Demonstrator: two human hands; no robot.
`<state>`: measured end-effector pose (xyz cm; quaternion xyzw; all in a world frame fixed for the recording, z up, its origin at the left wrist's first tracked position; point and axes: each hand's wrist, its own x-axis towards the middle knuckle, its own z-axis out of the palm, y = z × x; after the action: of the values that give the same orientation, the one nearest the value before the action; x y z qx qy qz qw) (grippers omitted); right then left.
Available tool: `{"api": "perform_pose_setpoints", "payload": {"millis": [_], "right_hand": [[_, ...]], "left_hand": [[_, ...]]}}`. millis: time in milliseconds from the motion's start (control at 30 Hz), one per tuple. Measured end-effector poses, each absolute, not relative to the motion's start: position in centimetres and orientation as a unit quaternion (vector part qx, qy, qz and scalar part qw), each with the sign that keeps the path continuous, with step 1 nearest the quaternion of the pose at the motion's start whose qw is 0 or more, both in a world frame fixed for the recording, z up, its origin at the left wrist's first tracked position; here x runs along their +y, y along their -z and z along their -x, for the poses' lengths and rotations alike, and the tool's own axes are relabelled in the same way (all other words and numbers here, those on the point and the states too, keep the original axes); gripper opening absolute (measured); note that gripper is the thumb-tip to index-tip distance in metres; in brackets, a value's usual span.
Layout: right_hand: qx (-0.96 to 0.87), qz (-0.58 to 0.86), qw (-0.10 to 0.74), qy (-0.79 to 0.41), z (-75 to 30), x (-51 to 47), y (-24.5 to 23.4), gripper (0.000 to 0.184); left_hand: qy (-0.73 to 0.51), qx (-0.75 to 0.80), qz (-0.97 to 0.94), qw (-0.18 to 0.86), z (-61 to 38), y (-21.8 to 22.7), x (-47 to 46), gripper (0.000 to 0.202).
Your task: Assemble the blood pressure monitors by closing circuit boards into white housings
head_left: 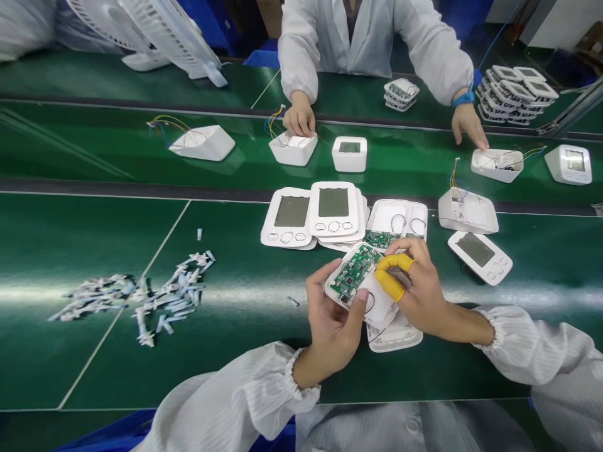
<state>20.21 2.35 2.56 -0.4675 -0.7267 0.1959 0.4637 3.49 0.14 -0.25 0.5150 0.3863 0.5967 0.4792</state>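
Over conveyor (94,370), hands (332,326) grip circuit board (353,273).

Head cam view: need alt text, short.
A left hand holds a white plastic casing with a green circuit board on it, while a right hand in yellow finger cots touches it. Stacked white display casings and a heap of small white parts lie on the green conveyor belt. Across it, a co-worker touches a wired casing.

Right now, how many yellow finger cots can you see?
2. Both are on the right hand: one yellow finger cot lies above the other. The hand may hide more.
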Motion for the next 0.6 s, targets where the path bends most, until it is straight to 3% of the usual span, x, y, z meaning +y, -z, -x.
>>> {"api": "perform_pose_setpoints", "payload": {"millis": [600], "right_hand": [[-0.702, 0.45, 0.506, -0.221, -20.16, 1.95, -2.1, 0.012]], "left_hand": [[-0.622, 0.377, -0.475, 0.495, -3.79, -0.07, -0.14, 0.045]]}}
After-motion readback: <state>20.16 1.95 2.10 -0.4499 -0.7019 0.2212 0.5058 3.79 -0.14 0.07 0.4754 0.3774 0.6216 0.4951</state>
